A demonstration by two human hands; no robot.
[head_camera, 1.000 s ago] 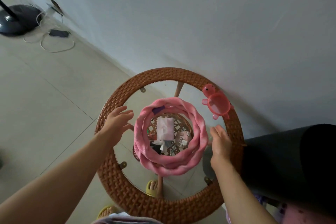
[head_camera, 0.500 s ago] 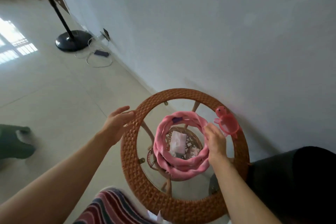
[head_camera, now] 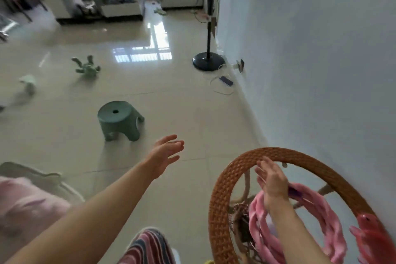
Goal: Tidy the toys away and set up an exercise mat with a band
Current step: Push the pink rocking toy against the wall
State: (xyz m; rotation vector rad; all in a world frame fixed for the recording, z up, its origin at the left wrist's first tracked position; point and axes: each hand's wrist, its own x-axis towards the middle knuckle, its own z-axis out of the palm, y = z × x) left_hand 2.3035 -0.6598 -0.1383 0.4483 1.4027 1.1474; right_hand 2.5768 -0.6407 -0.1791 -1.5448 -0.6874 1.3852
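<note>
A pink twisted band (head_camera: 330, 227) lies coiled on the glass top of a round wicker table (head_camera: 220, 195) at the lower right. A red plastic turtle toy (head_camera: 372, 236) sits on the table's rim. My right hand (head_camera: 272, 180) hovers above the band with fingers spread, holding nothing. My left hand (head_camera: 167, 152) is stretched out over the floor, fingers straight and empty. A green plush toy (head_camera: 87, 67) and a pale toy (head_camera: 27, 83) lie on the tiled floor farther off.
A green plastic stool (head_camera: 119, 120) stands on the floor ahead. A standing fan (head_camera: 207, 60) is by the wall, with a phone (head_camera: 226, 81) and cable beside it. Low cabinets (head_camera: 102, 0) line the far end. A pale cushion (head_camera: 25, 199) lies at left.
The view has swung up and left from the table toward the room. My right hand lifted off the band. My left hand moved away from the table rim, out over the floor.
</note>
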